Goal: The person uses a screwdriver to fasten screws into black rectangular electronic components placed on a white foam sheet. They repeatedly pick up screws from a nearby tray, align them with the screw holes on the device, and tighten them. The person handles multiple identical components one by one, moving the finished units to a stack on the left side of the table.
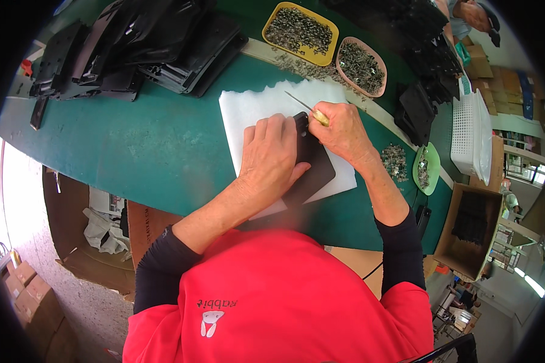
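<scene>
Head view: the left hand (267, 148) lies spread, apparently steadying the black panel (315, 162) on cushioning foam (236, 110); the right hand (343, 130) clenches a yellow-handled tool (321, 117).

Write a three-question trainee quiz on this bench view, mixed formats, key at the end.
1. Which hand grips the yellow-handled tool with the thin metal shaft?
2. True or false: the yellow tray and the pink tray both hold small metal parts.
3. Fill in: the left hand touches the black panel, which lies over a white ____.

Key:
1. The right hand.
2. True.
3. Foam sheet.
</scene>
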The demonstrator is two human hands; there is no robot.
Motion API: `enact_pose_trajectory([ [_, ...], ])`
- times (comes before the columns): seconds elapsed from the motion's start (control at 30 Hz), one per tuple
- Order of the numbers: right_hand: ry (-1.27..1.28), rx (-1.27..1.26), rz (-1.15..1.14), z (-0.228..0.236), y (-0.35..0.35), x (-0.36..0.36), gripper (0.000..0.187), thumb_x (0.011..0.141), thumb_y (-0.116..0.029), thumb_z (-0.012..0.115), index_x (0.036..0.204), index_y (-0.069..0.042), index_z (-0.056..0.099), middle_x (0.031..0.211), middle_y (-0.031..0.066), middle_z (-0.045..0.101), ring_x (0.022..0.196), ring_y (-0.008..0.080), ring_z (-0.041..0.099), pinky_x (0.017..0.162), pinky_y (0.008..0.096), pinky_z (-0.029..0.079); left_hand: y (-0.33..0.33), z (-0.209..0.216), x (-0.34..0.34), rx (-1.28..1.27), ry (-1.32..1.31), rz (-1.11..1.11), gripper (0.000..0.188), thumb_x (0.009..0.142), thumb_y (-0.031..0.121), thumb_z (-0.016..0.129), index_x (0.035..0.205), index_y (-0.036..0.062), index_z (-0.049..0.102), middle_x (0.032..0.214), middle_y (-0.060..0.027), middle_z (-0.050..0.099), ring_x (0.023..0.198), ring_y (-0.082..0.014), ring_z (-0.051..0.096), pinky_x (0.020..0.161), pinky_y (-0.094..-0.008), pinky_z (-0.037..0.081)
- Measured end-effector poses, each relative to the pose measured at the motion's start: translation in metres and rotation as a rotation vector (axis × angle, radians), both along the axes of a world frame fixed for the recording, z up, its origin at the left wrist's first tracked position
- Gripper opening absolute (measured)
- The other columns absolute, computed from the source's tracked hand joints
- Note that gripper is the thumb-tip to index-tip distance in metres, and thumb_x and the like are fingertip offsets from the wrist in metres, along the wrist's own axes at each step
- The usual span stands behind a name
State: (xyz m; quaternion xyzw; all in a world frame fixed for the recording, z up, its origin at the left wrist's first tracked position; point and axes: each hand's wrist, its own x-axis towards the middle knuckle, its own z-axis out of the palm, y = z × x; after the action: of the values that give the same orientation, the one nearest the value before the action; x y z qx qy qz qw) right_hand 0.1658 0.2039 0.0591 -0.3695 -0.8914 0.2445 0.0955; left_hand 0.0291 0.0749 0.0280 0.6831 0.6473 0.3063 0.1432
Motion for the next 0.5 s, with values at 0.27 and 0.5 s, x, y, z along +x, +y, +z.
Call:
enact_pose_trajectory([
  [0.27,-0.015,0.167,-0.091,-0.016,-0.011,-0.003,0.019,0.08,-0.012,0.063,0.073,0.003,0.054,0.059,0.0221,0.055,0.054,0.0397,0.056,0.053,0.043,0.045,0.0,0.0,0.0,0.005,-0.007,-0.002,0.076,0.068,0.027,0.081,0.127,-0.0075,0.049,0.122,-0.0196,0.047,0.106,-0.0344,0.048,0.09,-0.0424,0.039],
  [0.5,0.011,-0.772,-0.252,-0.003,0.025,0.001,0.014,0.082,-0.013,0.067,0.077,-0.006,0.056,0.058,0.0025,0.058,0.039,0.0075,0.047,0.036,0.0245,0.03,-0.001,0.0,-0.001,-0.014,0.002,-0.006,0.076,0.068,0.027,0.081,0.128,-0.0076,0.049,0.121,-0.0198,0.048,0.107,-0.0347,0.048,0.09,-0.0434,0.04],
])
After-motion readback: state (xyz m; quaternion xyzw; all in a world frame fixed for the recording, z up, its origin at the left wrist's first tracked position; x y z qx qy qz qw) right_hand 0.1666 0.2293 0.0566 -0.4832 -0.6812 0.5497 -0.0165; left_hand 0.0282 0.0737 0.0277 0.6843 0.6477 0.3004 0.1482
